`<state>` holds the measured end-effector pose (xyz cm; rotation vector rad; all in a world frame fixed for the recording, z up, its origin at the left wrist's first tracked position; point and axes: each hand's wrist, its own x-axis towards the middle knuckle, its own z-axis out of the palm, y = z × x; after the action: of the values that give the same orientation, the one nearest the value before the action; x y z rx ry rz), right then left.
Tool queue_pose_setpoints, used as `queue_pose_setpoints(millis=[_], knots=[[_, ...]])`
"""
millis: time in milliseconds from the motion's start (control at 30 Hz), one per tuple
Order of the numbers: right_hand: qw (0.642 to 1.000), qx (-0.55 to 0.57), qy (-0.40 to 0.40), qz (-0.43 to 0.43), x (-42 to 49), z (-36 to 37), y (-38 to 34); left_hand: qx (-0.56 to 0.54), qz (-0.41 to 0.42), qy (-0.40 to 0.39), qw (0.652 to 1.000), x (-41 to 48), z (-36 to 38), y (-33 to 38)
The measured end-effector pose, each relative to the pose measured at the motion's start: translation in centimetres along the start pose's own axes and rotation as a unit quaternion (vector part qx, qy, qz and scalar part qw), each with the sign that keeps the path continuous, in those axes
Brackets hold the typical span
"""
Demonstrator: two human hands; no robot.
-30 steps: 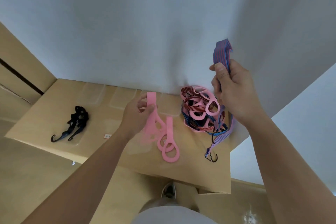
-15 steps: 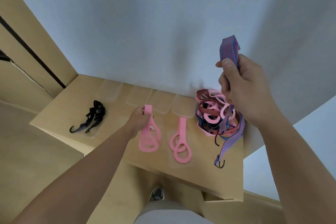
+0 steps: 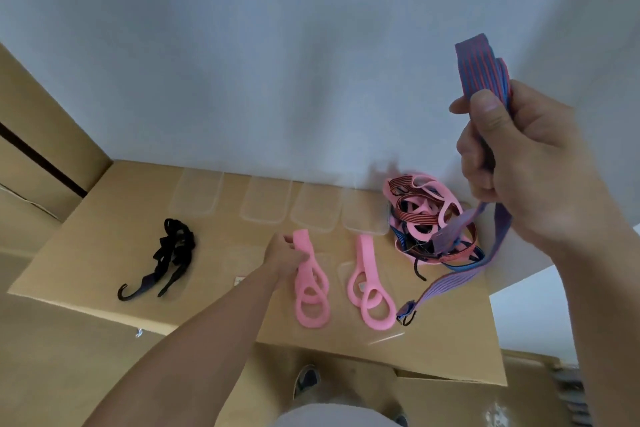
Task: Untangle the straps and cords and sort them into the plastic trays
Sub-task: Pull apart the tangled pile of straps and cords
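Observation:
My left hand (image 3: 284, 255) pinches the top end of a pink looped strap (image 3: 310, 291) that lies on a clear tray on the cardboard surface (image 3: 104, 218). A second pink strap (image 3: 370, 288) lies in the clear tray (image 3: 388, 334) just to its right. My right hand (image 3: 512, 163) is raised and grips a folded blue-and-red striped bungee cord (image 3: 483, 62); its tail hangs down to a hook (image 3: 407, 317) near the front edge. A tangled pile of pink straps and striped cords (image 3: 426, 222) sits at the back right.
Several empty clear trays (image 3: 263, 199) line the back by the white wall. A black hooked cord bundle (image 3: 169, 253) lies on a tray at the left. The cardboard surface drops off at the front; my shoe (image 3: 306, 380) shows below it.
My left hand lowered its pink strap from the air onto the tray left of the other pink strap. My right hand lifted the striped cord higher.

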<state>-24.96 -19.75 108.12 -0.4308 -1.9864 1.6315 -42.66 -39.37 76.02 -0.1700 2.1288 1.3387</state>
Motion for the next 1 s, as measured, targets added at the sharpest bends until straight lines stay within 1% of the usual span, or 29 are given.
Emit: queue_pose_setpoints(millis=[67,133,267,367,500,633,800,1000], knots=[[1.000,0.000,0.008,0.002,0.1,1.1,-0.1,0.054,0.005,0.019,0.998,0.8,-0.1,-0.3],[1.000,0.002,0.016,-0.001,0.2,2.0,-0.1,0.099,0.012,0.015,0.995,1.2,0.1,-0.8],[1.000,0.000,0.029,-0.007,0.2,3.7,-0.2,0.152,0.054,-0.003,0.987,1.6,0.0,-1.5],[0.999,0.000,0.037,-0.012,0.2,4.7,-0.3,0.183,0.072,-0.009,0.980,1.9,-0.3,-1.7],[0.999,0.002,0.049,-0.014,0.0,5.8,-0.6,0.182,0.084,-0.027,0.979,1.9,-0.7,-1.2],[0.999,-0.001,0.043,-0.025,-0.6,6.1,-1.1,0.186,0.105,-0.051,0.975,1.2,-0.9,-0.9],[1.000,0.005,0.011,-0.028,-1.7,6.3,-1.8,0.170,0.134,-0.019,0.976,-1.9,-1.5,0.1],[0.999,0.018,-0.025,-0.020,-3.5,6.6,-3.0,0.128,0.111,-0.047,0.984,-6.5,-3.0,0.6]])
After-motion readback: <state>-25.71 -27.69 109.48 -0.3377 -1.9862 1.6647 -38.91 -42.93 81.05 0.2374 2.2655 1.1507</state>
